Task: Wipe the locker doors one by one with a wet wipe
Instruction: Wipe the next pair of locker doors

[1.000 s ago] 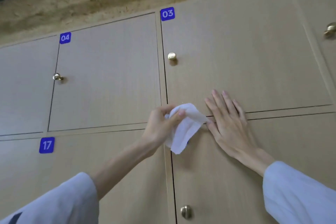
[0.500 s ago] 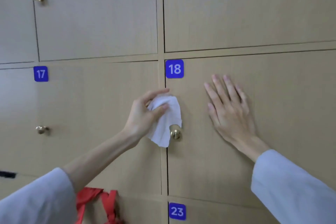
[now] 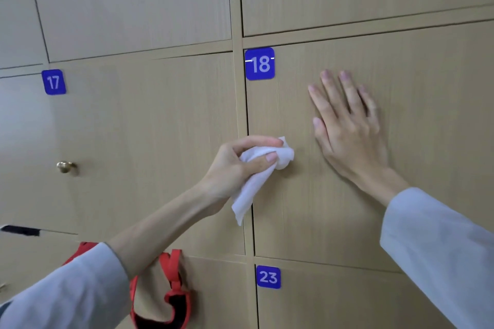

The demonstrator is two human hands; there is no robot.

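Light wooden locker doors fill the head view. Locker door 18 [image 3: 417, 83] carries a blue number tag [image 3: 259, 63] at its top left corner. My left hand [image 3: 238, 165] grips a white wet wipe [image 3: 263, 168] bunched against the left edge of door 18, over the spot where its knob sits; the knob is hidden under the wipe. A loose end of the wipe hangs down. My right hand [image 3: 347, 125] presses flat on door 18 with straight fingers, to the right of the wipe.
Door 17 [image 3: 149, 125] lies to the left with its blue tag [image 3: 53, 82] and a brass knob [image 3: 65, 166]. Door 23 [image 3: 334, 302] is below. A tan bag with red straps [image 3: 165, 288] hangs at the lower left, below my left forearm.
The view dropped from the row with doors 03 and 04 to door 18. My left hand moved the wipe right onto the knob of door 18, covering it. My right hand stays flat on the door.
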